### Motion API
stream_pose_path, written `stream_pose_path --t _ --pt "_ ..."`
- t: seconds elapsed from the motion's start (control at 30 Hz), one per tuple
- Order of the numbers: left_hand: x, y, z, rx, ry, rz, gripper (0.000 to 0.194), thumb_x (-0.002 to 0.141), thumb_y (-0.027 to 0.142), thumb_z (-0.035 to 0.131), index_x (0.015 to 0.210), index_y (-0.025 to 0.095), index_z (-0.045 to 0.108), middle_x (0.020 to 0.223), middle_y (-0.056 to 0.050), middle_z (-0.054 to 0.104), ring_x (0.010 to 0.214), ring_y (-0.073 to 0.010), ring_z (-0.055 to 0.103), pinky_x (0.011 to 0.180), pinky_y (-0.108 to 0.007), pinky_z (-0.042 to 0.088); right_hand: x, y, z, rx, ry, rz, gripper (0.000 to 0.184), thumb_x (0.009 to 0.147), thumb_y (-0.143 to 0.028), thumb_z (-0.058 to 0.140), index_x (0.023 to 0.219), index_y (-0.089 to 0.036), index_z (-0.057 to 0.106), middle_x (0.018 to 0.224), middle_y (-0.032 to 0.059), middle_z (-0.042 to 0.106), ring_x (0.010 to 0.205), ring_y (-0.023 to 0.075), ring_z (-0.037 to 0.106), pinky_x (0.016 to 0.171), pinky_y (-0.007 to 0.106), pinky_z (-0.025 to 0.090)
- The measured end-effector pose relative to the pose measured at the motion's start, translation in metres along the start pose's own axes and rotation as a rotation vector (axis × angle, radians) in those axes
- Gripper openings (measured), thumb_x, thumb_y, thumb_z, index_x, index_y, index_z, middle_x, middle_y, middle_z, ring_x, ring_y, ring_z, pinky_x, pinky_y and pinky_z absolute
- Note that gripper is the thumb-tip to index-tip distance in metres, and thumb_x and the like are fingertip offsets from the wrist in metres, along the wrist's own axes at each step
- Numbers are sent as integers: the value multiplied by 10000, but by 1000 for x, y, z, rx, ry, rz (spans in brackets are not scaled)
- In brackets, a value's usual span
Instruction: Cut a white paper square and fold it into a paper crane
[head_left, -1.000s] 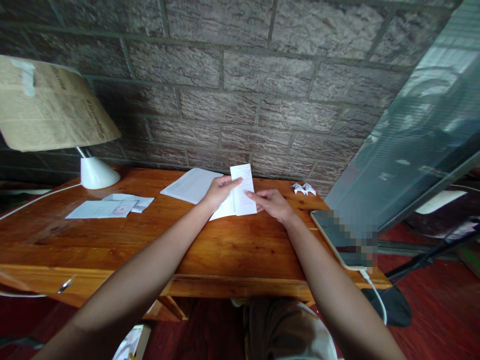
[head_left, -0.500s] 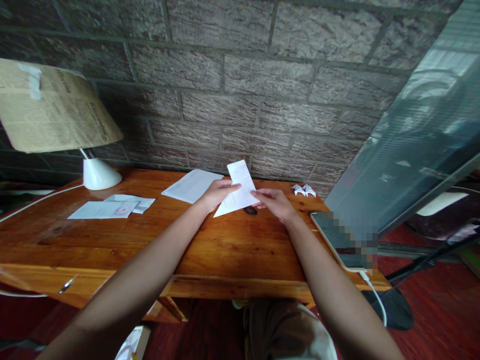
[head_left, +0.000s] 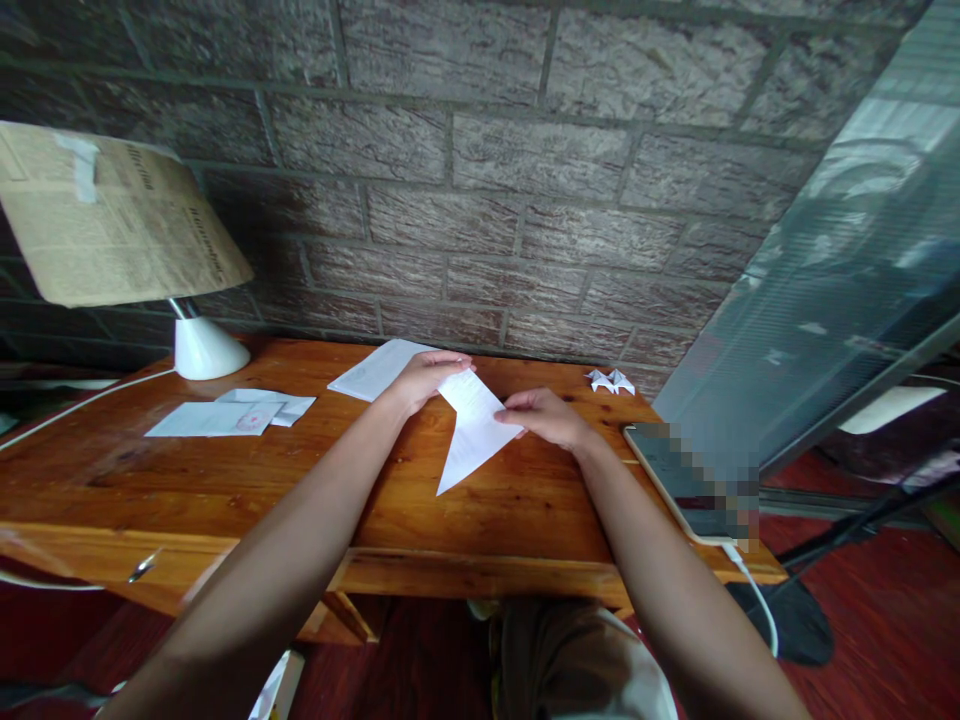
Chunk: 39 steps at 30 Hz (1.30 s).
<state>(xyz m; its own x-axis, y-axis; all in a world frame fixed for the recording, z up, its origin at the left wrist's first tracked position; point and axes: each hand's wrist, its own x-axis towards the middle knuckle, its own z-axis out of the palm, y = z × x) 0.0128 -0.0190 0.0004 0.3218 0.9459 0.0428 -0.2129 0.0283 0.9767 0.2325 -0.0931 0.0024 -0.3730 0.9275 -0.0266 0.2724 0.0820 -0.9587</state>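
A white sheet of paper point(head_left: 480, 430), folded slantwise into a pointed shape, is held between my two hands over the wooden table. My left hand point(head_left: 431, 378) is closed on its upper end, fingers along the top edge. At its right corner, my right hand point(head_left: 546, 415) pinches the paper between thumb and fingers. The paper's sharp tip points down toward me. Behind my left hand lies a stack of white paper point(head_left: 379, 368), partly covered by that hand. Small folded paper pieces point(head_left: 611, 381) stand at the table's back right.
Folded papers, one with a red stamp point(head_left: 210, 419), lie at the left beside a lamp point(head_left: 208, 348) with a newspaper shade. A tablet point(head_left: 679, 480) with a white cable point(head_left: 754, 590) rests at the right edge. A brick wall point(head_left: 480, 220) rises behind the wooden table point(head_left: 405, 530).
My left hand has moved from the paper's left side up to its top end. The paper has turned and dropped closer to me, its point now lower. The right hand still pinches it.
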Motion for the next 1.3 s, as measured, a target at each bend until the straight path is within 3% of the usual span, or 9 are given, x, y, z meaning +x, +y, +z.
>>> stream_pose_path --t 0.13,0.23,0.33,0.47,0.53,0.7,0.83,1.0,1.3 --pt "0 -4 5 11 -12 71 438 514 347 887 861 129 735 855 -99 753 761 -193 676 779 -327 496 1 1 1 27 -30 -6 331 637 -422 792 782 -130 731 700 7 679 625 114 564 616 240 443" --pt "-3 -5 14 40 -90 88 469 550 369 871 931 134 729 887 -106 753 789 -200 682 805 -340 490 1 1 3 55 12 -40 374 665 -451 775 864 -138 728 790 27 708 672 127 590 637 245 446" --pt "-7 -9 24 88 -170 95 507 608 397 836 1028 143 709 923 -107 747 784 -198 679 760 -333 490 2 1 5 47 77 -48 363 681 -474 760 823 -142 720 740 16 690 640 118 577 611 236 439" --pt "-8 -16 30 204 -156 95 487 566 351 858 984 145 718 817 -52 730 684 -161 639 673 -286 462 3 4 5 31 136 -55 353 668 -475 766 788 -146 723 709 10 682 621 118 565 600 237 431" --pt "-7 -18 30 234 -157 92 433 552 344 861 910 138 729 740 -29 709 637 -148 613 635 -270 444 4 5 6 29 153 -63 346 662 -470 769 782 -149 723 709 9 685 623 120 566 600 240 428" --pt "-7 -15 29 228 -175 97 366 669 475 758 813 139 742 641 -23 677 555 -130 562 553 -249 394 4 3 6 79 139 -69 314 668 -441 772 756 -146 707 703 1 677 625 111 563 610 236 423" --pt "-6 -12 26 155 -146 70 355 652 450 772 826 141 754 661 -31 692 562 -125 566 567 -245 401 2 -3 5 124 137 -63 312 654 -420 785 760 -139 701 668 -13 660 586 95 543 585 228 402" --pt "-4 -9 18 74 -212 -59 340 652 401 766 871 142 768 765 -69 732 654 -160 628 623 -262 444 0 -5 4 112 114 -57 341 644 -436 783 784 -134 710 670 -2 665 573 105 541 565 237 392" --pt "1 -12 19 33 -152 8 325 704 418 680 827 127 753 849 -111 753 754 -207 675 686 -287 484 -2 -5 1 78 143 -71 326 637 -428 776 765 -138 703 648 -3 646 564 103 523 539 225 385"
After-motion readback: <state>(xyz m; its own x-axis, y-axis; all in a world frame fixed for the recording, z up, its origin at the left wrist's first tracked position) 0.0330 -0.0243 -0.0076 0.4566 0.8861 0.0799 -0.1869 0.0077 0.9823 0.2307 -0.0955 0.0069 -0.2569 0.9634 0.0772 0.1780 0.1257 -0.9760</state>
